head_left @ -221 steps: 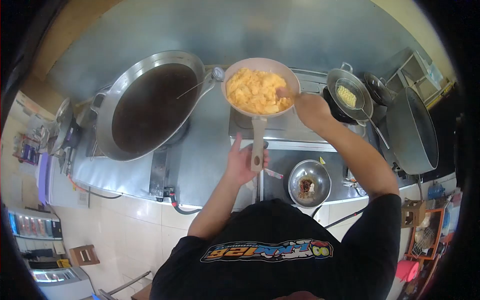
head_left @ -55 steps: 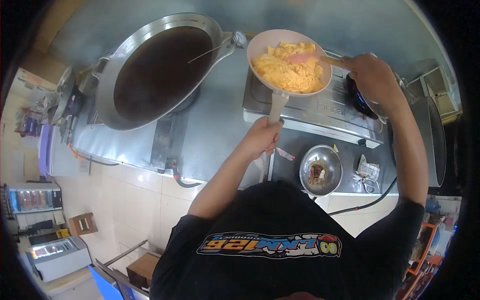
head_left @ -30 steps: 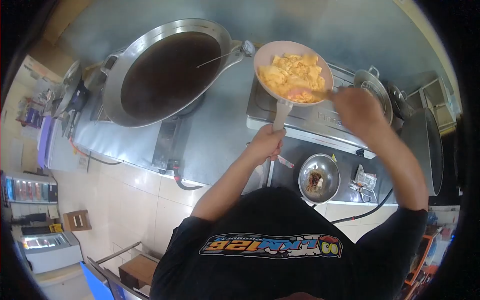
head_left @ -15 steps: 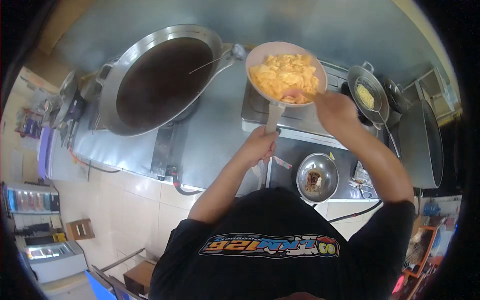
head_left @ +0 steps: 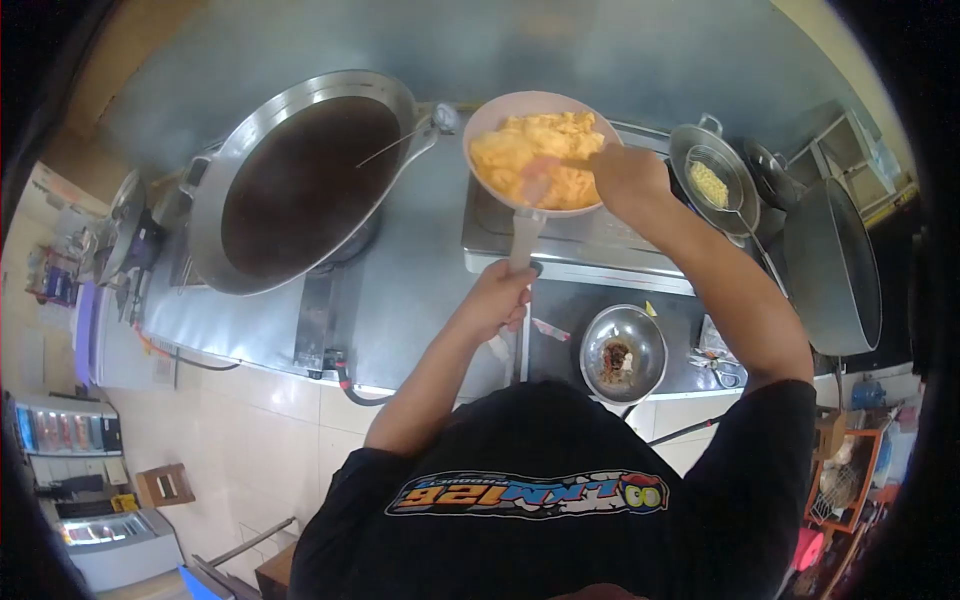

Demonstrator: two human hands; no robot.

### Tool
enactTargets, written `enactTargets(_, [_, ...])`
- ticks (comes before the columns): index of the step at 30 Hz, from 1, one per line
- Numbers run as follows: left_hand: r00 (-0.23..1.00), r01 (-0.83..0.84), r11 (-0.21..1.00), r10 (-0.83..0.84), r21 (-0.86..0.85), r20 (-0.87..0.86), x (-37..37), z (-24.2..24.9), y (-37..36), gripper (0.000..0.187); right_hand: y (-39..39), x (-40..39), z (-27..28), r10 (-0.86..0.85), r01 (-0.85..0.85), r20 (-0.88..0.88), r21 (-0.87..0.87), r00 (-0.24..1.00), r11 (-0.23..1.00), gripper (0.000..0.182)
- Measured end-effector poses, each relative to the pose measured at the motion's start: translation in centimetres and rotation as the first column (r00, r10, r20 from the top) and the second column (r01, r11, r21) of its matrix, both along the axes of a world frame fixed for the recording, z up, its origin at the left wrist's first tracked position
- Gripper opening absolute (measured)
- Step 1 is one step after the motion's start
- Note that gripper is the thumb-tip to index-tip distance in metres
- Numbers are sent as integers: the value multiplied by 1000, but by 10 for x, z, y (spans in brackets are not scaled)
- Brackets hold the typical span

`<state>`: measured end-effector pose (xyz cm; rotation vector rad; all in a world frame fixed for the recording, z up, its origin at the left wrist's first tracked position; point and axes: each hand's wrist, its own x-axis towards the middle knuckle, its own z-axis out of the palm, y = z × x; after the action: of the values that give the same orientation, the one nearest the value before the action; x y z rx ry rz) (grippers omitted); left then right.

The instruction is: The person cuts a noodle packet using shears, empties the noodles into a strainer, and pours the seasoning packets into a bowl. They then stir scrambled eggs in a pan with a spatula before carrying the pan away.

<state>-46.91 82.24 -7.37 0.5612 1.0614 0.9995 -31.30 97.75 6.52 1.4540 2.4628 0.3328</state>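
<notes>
My left hand (head_left: 497, 300) is wrapped round the pale handle of a light pink frying pan (head_left: 530, 101), which is over the stove. Fluffy yellow scrambled eggs (head_left: 545, 135) fill much of the pan. In my closed right hand (head_left: 632, 182) is a spatula (head_left: 541, 172) with a pinkish head and a brownish handle; its blurred head is in the eggs near the pan's front side. Below the stove, nearest my body, stands a steel bowl (head_left: 652, 345) with dark and white seasonings in its bottom.
A large wok (head_left: 205, 240) of dark liquid stands left, a thin metal rod with a round head (head_left: 445, 118) across its rim. To the right, a strainer (head_left: 735, 205) holds yellow noodles over a pot, beside a big grey pan (head_left: 830, 270). Scissors (head_left: 725, 373) lie near the bowl.
The spatula head has moved up and left through the eggs, my right hand with it. The whole view has shifted slightly. My left hand keeps its hold on the pan handle.
</notes>
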Motion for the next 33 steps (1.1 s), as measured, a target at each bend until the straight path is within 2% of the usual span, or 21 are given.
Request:
enactTargets(3, [1000,-4,1000,4,-10,2,-4,1,-1,18,11,12,20,-4,9,-38,109,999,994,17])
enactTargets(6, [1000,-11,1000,11,-9,1,-6,-1,-2,18,-19,12,93,47,-58,135,79,990,995,22])
enactTargets(9, [1000,-2,1000,2,-29,-22,-6,2,-1,18,-17,7,93,76,-80,273,7,959,997,21])
enactTargets(12, [1000,1,1000,-1,9,-30,-4,3,-2,18,14,10,20,137,-149,106,108,985,983,20])
enactTargets(15, [1000,12,999,-11,37,-16,-3,-2,0,18,19,18,14,265,-264,18,161,964,951,18])
enactTargets(18, [1000,-5,1000,5,11,-12,-5,2,-1,19,-17,12,61,201,-212,86,152,976,965,18])
enactTargets(21, [999,-2,1000,2,9,-38,-6,0,-2,18,-34,5,84,184,-158,215,-130,959,979,19])
enactTargets(24, [999,18,1000,-17,15,-50,-1,-2,-2,19,-17,0,5,129,-125,35,-92,991,988,23])
enactTargets(27, [998,9,1000,-9,2,-64,-1,1,-5,18,20,-4,11,108,-108,-1,-30,994,994,22])
enactTargets(29, [999,-13,999,11,-38,-38,0,9,-4,18,27,-3,49,71,-75,52,73,996,995,22])
enactTargets(31, [999,-13,999,12,-30,-37,0,9,-3,17,10,-10,108,12,-19,190,31,982,999,27])
enactTargets(33, [1000,-8,1000,8,-3,-31,1,6,-4,18,20,-17,111,-34,42,262,-24,965,999,31])
